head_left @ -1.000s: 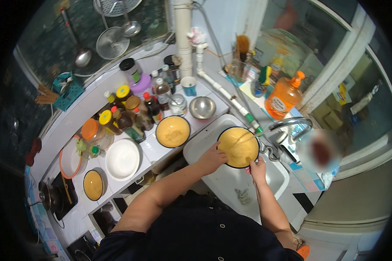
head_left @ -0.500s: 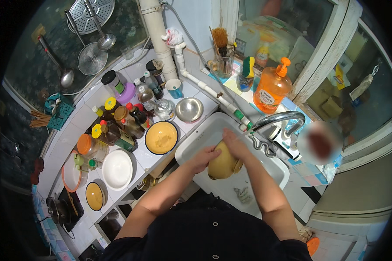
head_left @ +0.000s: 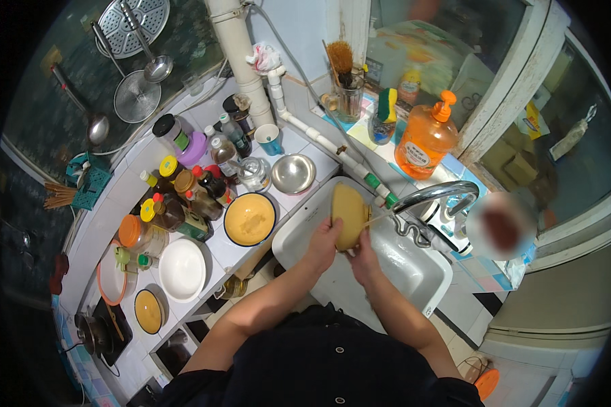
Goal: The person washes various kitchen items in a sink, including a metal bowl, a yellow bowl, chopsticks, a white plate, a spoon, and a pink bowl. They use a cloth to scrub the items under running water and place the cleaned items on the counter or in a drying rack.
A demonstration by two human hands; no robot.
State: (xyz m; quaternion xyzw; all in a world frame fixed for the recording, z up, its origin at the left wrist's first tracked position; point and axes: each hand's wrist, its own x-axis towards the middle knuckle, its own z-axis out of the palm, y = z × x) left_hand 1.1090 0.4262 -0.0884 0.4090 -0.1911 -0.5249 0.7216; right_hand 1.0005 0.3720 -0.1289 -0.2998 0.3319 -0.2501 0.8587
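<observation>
Over the sink (head_left: 414, 261), a yellow bowl (head_left: 348, 211) is tipped up on its side between my two hands. It has a thin dark edge and a small dark fitting on its right side. My left hand (head_left: 326, 241) grips its lower left, thumb against the yellow surface. Around the lower right edge closes my right hand (head_left: 364, 258); its fingertips are partly hidden behind the bowl. Just right of the bowl, a thin stream of water runs from the curved metal faucet (head_left: 434, 192) toward it.
On the left counter stand a yellow dish (head_left: 250, 218) with a dark rim, a white bowl (head_left: 182, 268), a metal bowl (head_left: 292, 173) and several sauce bottles (head_left: 187, 214). Behind the sink are an orange pump bottle (head_left: 424, 139), a sponge (head_left: 387, 106) and a white pipe (head_left: 312, 132).
The bowl has moved farther from me and turned more upright. My right hand has shifted from its far side to its lower right edge; my left hand still grips it.
</observation>
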